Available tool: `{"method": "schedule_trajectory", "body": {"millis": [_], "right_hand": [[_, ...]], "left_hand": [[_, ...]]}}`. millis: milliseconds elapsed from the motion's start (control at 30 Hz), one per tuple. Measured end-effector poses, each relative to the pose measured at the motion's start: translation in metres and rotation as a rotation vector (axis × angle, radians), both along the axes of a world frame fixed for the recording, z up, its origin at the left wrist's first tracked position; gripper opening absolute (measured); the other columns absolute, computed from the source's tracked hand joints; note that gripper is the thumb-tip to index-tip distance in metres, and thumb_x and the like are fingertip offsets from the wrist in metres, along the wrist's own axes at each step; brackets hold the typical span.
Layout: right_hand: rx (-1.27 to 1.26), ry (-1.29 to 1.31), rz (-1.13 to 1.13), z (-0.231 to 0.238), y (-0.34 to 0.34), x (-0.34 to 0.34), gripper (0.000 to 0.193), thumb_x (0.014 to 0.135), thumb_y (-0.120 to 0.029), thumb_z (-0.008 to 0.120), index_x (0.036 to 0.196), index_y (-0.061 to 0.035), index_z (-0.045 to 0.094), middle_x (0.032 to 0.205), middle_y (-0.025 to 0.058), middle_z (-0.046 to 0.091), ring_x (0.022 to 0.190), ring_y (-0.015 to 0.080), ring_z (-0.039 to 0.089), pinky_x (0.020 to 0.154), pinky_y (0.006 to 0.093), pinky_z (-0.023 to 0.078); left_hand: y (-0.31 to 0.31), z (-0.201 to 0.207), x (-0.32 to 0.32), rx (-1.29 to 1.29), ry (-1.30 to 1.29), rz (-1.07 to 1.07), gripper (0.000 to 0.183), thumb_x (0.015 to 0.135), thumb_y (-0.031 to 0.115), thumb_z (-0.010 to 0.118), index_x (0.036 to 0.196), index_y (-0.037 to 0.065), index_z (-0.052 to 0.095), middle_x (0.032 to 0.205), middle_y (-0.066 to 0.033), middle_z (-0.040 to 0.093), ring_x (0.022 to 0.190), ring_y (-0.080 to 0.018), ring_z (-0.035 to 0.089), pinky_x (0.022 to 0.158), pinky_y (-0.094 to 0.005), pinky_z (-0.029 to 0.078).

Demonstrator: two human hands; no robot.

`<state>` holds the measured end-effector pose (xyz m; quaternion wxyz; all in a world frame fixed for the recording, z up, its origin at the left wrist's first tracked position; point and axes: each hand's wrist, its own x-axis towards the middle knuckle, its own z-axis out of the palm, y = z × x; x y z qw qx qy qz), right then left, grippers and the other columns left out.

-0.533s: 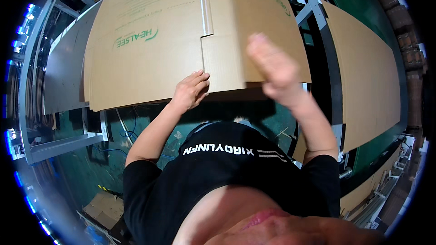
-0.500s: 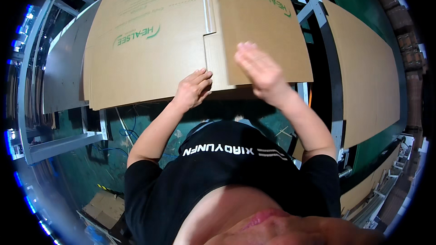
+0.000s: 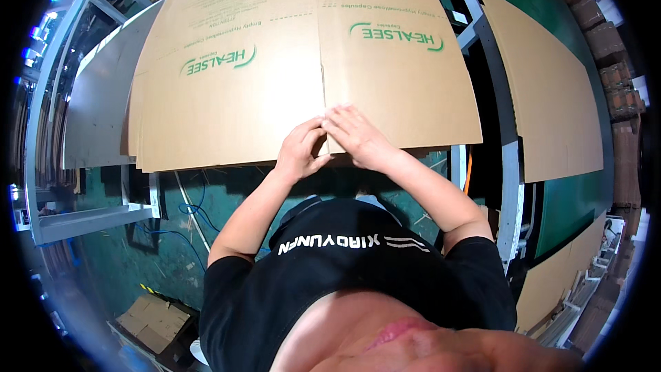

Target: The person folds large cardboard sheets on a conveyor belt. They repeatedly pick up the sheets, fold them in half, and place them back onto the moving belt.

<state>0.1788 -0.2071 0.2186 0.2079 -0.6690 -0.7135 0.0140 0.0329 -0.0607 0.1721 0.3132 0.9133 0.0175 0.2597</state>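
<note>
A large flat brown cardboard sheet (image 3: 227,107) with green print lies in front of me, with more sheets beneath its left edge. Its right panel (image 3: 406,89) is folded flat, and its edge meets the left panel along a seam near the middle. My left hand (image 3: 301,148) rests at the near end of that seam, fingers bent on the board and thumb apart from them by the near edge. Flat on the right panel, beside the seam, lies my right hand (image 3: 358,138) with fingers stretched out. Both hands' fingertips nearly touch.
To the right, another cardboard sheet (image 3: 551,96) lies on a green surface (image 3: 568,210) beyond a metal frame (image 3: 508,117). A grey panel (image 3: 103,96) stands at the left above a metal frame. Blue hose (image 3: 180,234) lies on the green floor, with a cardboard box (image 3: 153,320) at lower left.
The right panel has come down and leftward, covering the strip that showed along the seam. My right hand has moved left and down onto the board. My left hand shifted slightly nearer and right.
</note>
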Motion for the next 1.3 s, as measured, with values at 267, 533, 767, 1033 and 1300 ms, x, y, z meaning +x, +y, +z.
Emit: {"method": "schedule_trajectory", "body": {"millis": [267, 533, 767, 1033, 1300], "right_hand": [[0.150, 0.379, 0.240, -0.013, 0.040, 0.020, 0.047, 0.051, -0.007, 0.074, 0.095, -0.0009, 0.060, 0.098, 0.0116, 0.056, 0.101, 0.0310, 0.052, 0.107, 0.0438, 0.033], [0.293, 0.439, 0.157, -0.046, 0.024, 0.024, 0.026, 0.044, -0.001, 0.068, 0.065, -0.0034, 0.054, 0.084, 0.0092, 0.053, 0.090, 0.0280, 0.050, 0.087, 0.0358, 0.042], [0.149, 0.426, 0.236, -0.032, 0.027, 0.028, 0.028, 0.052, -0.005, 0.071, 0.079, 0.0002, 0.061, 0.096, 0.0134, 0.058, 0.106, 0.0315, 0.050, 0.108, 0.0427, 0.032], [0.054, 0.439, 0.339, -0.012, 0.027, 0.026, 0.047, 0.049, -0.004, 0.077, 0.087, -0.0024, 0.049, 0.104, 0.0148, 0.049, 0.106, 0.0359, 0.046, 0.102, 0.0464, 0.035], [0.049, 0.210, -0.025, 0.001, -0.017, 0.015, 0.053, 0.058, -0.018, 0.082, 0.102, -0.0039, 0.057, 0.121, 0.0145, 0.050, 0.124, 0.0358, 0.042, 0.109, 0.0475, 0.032]], "left_hand": [[0.014, -0.009, 0.003, 0.066, 0.025, 0.100, 0.064, 0.065, 0.042, 0.079, 0.106, 0.000, 0.054, 0.118, -0.0214, 0.052, 0.117, -0.0397, 0.049, 0.104, -0.0495, 0.037], [0.009, -0.028, 0.006, 0.280, 0.079, 0.119, 0.067, 0.075, 0.056, 0.066, 0.109, -0.001, 0.056, 0.120, -0.0215, 0.052, 0.118, -0.0406, 0.049, 0.105, -0.0561, 0.034], [0.006, -0.004, 0.008, 0.214, 0.091, 0.135, 0.064, 0.070, 0.049, 0.073, 0.107, -0.001, 0.058, 0.117, -0.0202, 0.054, 0.117, -0.0391, 0.049, 0.106, -0.0537, 0.034], [0.005, 0.007, 0.003, 0.126, 0.045, 0.042, 0.070, 0.064, 0.037, 0.079, 0.120, 0.004, 0.052, 0.121, -0.0168, 0.053, 0.119, -0.0346, 0.049, 0.107, -0.0541, 0.030], [0.004, 0.015, 0.002, 0.244, 0.175, -0.131, 0.076, 0.066, 0.029, 0.079, 0.131, 0.005, 0.047, 0.138, -0.0146, 0.044, 0.130, -0.0330, 0.040, 0.110, -0.0525, 0.026]]}}
